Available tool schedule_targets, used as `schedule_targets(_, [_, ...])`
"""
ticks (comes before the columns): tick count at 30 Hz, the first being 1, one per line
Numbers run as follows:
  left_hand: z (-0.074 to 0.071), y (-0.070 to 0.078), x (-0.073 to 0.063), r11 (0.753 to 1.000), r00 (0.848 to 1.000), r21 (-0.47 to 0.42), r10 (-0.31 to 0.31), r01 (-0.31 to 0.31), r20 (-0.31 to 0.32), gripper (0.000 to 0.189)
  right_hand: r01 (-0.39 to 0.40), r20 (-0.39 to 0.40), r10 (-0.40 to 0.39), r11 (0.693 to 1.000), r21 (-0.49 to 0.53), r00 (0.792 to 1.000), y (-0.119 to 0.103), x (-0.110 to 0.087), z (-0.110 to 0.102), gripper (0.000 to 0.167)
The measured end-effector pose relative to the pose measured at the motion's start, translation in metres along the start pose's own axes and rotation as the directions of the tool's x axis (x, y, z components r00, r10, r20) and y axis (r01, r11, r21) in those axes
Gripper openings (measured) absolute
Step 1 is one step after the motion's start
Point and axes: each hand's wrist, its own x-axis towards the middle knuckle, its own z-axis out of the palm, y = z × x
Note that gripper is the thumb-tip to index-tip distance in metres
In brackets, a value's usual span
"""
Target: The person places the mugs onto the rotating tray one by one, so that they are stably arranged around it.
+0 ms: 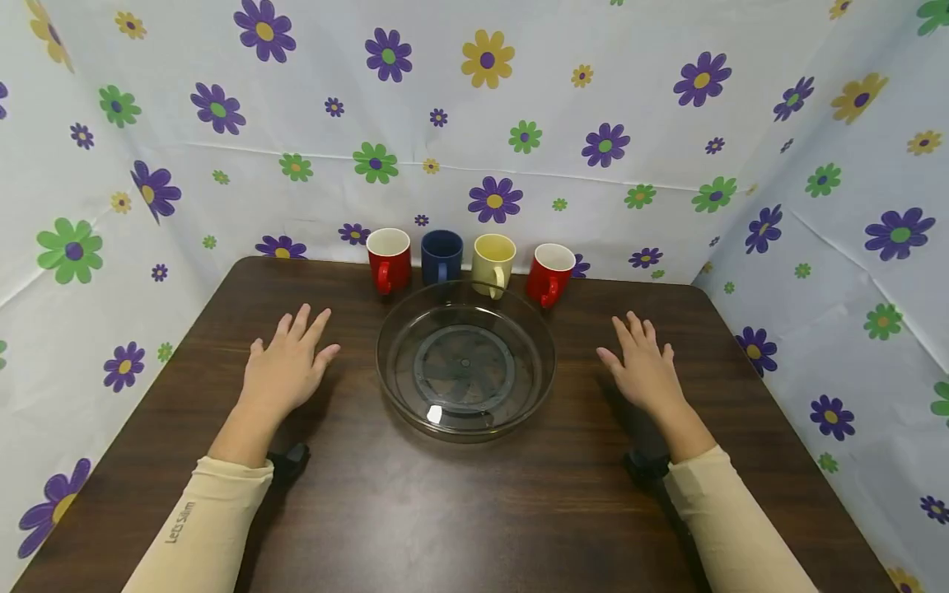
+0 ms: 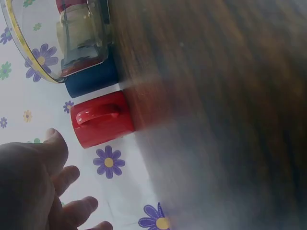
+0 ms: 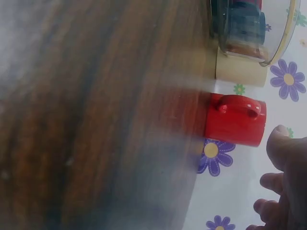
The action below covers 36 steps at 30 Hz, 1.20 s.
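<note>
A round see-through glass bowl sits in the middle of the dark wooden table, between the two hands. Behind it stand mugs in a row: a red mug at the left, a blue mug, a yellow mug, and another red mug at the right. My left hand is over the table left of the bowl, fingers spread and holding nothing. On the bowl's right, my right hand likewise has its fingers extended with nothing in them. All the mug handles face toward me.
A white cloth with purple, green and yellow flowers hangs behind the table and along both sides. The row of mugs stands near the back edge of the wooden table. Dark wrist straps show below both hands.
</note>
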Motion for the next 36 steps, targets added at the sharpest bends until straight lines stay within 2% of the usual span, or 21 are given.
schedule_targets(7, [0.001, 0.003, 0.005, 0.999, 0.999, -0.041, 0.012, -0.010, 0.049, 0.075, -0.009, 0.014, 0.009, 0.999, 0.041, 1.000, -0.003, 0.007, -0.001, 0.075])
schedule_targets(13, [0.000, 0.006, 0.007, 0.995, 0.998, -0.071, 0.068, -0.069, -0.008, 0.067, -0.024, 0.022, 0.021, 0.992, 0.125, 1.000, -0.003, 0.019, 0.002, 0.072])
schedule_targets(17, [-0.001, 0.010, 0.010, 0.986, 0.994, -0.129, 0.104, -0.106, -0.023, 0.061, -0.034, -0.004, 0.036, 0.967, 0.252, 0.999, 0.000, 0.029, 0.004, 0.063])
schedule_targets(22, [-0.001, 0.016, 0.014, 0.971, 0.991, -0.203, 0.131, -0.128, -0.001, 0.062, -0.034, -0.007, 0.040, 0.925, 0.378, 0.999, -0.005, 0.041, 0.005, 0.053])
schedule_targets(24, [-0.001, 0.016, 0.014, 0.963, 0.990, -0.232, 0.139, -0.135, 0.003, 0.063, -0.052, 0.014, 0.051, 0.896, 0.442, 0.999, -0.009, 0.047, 0.007, 0.051])
schedule_targets(26, [0.000, 0.017, 0.014, 0.954, 0.988, -0.262, 0.153, -0.146, 0.008, 0.064, -0.076, 0.050, 0.059, 0.853, 0.516, 0.997, -0.014, 0.052, 0.007, 0.051])
schedule_targets(30, [0.003, 0.017, 0.015, 0.936, 0.982, -0.308, 0.186, -0.170, 0.021, 0.069, -0.147, 0.125, 0.084, 0.725, 0.673, 0.989, -0.021, 0.064, 0.011, 0.049])
schedule_targets(33, [0.005, 0.017, 0.015, 0.923, 0.976, -0.332, 0.216, -0.193, 0.034, 0.078, -0.193, 0.162, 0.107, 0.651, 0.734, 0.981, -0.025, 0.074, 0.013, 0.047])
schedule_targets(36, [0.006, 0.018, 0.016, 0.910, 0.969, -0.351, 0.244, -0.218, 0.031, 0.088, -0.226, 0.190, 0.123, 0.602, 0.766, 0.974, -0.031, 0.082, 0.013, 0.047])
